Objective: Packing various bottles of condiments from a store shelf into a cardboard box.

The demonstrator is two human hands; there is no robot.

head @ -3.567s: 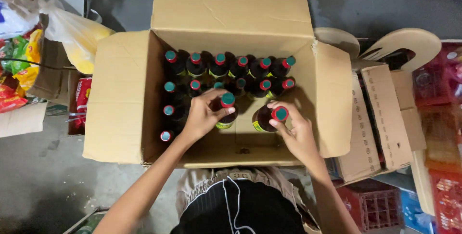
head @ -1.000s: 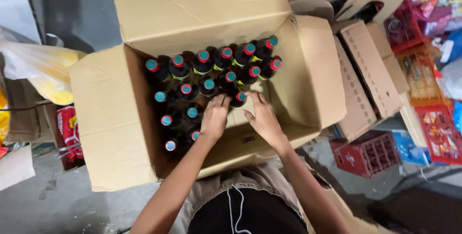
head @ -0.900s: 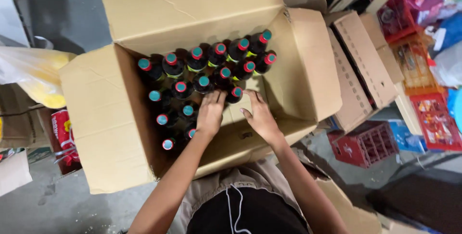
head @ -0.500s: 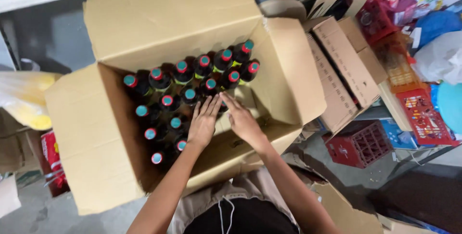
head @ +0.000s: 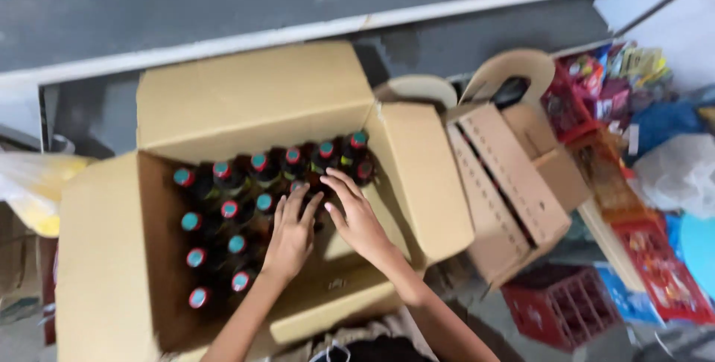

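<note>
Two bare hands are resting on bottle tops inside an open cardboard box (head: 104,258)

The box is sitting in the left and centre of the frame with all its flaps folded outward, and the dark bottles (head: 223,209) with red-and-teal caps are standing upright in rows across its upper left part. The left hand (head: 290,235) is lying flat with fingers spread over the bottles near the middle of the box, gripping nothing that can be made out. The right hand (head: 356,217) is lying just beside it, fingers open and stretched toward the capped bottles in the back row, palm down, closing on nothing. To the right of the frame a second, smaller cardboard box (head: 514,183) is lying open, with a red crate (head: 566,313) below it
</note>
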